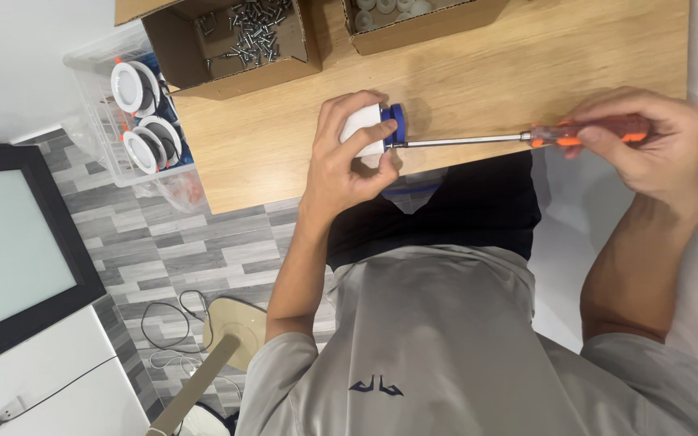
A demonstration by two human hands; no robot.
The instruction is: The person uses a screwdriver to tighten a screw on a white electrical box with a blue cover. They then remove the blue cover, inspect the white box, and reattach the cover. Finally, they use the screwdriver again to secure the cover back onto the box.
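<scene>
Clear bin [90, 97], left: round white lamps. Box of screws [244, 36] on the desk [486, 81]. Left hand [349, 161]: fingers wrapped tight round a white lamp housing [363, 129] with a blue back, held at the desk's near edge. Right hand [648, 145]: fingers closed on an orange-handled screwdriver [478, 140], tip at the blue back. Risk: the tip may slip toward the thumb if the housing turns.

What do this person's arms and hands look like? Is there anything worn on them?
Both hands are bare: no gloves, rings or watch show on the left hand or the right hand. The forearms are uncovered too. The only sleeves are the short ones of a light grey T-shirt, ending above the elbows, with a small dark emblem on the fabric.
</scene>
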